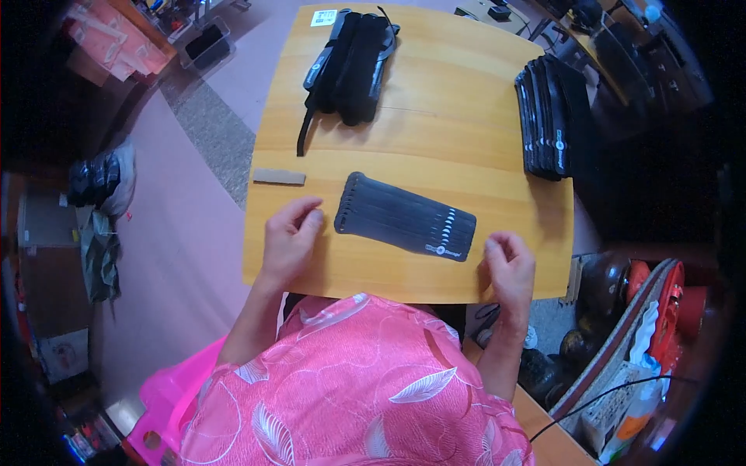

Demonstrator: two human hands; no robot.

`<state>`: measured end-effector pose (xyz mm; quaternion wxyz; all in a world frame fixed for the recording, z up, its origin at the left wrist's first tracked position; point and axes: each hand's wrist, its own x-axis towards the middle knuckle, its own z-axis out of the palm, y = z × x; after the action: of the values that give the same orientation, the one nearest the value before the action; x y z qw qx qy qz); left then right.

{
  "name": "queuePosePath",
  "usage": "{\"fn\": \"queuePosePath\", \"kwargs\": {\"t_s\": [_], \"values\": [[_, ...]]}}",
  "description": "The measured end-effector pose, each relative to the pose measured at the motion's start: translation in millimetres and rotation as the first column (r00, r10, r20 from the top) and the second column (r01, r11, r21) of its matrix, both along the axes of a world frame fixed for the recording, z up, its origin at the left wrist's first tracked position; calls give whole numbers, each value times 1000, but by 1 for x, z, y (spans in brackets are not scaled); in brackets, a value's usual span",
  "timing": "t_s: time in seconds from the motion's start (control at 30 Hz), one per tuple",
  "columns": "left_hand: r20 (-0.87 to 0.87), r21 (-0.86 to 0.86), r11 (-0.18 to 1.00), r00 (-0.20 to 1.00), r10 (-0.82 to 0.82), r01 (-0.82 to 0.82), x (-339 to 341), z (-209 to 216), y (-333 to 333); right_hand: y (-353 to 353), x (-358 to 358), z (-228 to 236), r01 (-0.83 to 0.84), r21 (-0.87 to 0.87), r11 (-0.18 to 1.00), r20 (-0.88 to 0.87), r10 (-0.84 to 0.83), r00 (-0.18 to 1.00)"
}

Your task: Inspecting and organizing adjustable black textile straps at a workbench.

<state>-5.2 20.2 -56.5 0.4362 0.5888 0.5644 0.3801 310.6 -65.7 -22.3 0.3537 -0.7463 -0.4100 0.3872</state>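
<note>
If either set of fingers pressed on just one end of the fan (392, 213) of overlapping dark pieces, the layers could slide out of step, since they seem to lie loose on one another; if the right fingers (513, 245) lifted alone, the top pieces might come away and leave the lower ones behind; a push from the left fingers (305, 204) might also skid the whole fan over the counter (443, 144), whose surface looks smooth; the fan lies between the two hands, a little nearer the left fingers' side at its far end and slanting down toward the right fingers at its other end, near both yet touching neither as far as can be seen; the left fingers are loosely bent, thumb and forefinger a small way apart, with nothing seen in them; the right fingers are curled in more, the thumb close to the forefinger, and they too seem to hold nothing, though their inner side is partly hidden; just beyond the left fingers lies a grey strip (280, 177); well beyond them, toward the far edge, a black bundle (353, 70) sits near a white label (324, 18); well beyond the right fingers stands a black stack (544, 120).
</note>
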Motion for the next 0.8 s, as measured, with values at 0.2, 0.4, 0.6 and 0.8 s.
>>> {"fn": "queuePosePath", "kwargs": {"t_s": [0.2,0.4,0.6,0.8], "values": [[-375,495,794,911,-172,353,34,25,3,39,-45,-2,-358,402,843,678,-11,735],[-765,211,709,565,-309,673,52,4,17,59,-98,-30,-614,185,767,752,292,591],[-747,185,736,580,-326,652,46,0,23,49,-76,-25,-573,83,815,751,327,573],[-36,285,949,991,-126,131,4,0,24,46,-78,-22,-566,44,823,788,320,526]]}}
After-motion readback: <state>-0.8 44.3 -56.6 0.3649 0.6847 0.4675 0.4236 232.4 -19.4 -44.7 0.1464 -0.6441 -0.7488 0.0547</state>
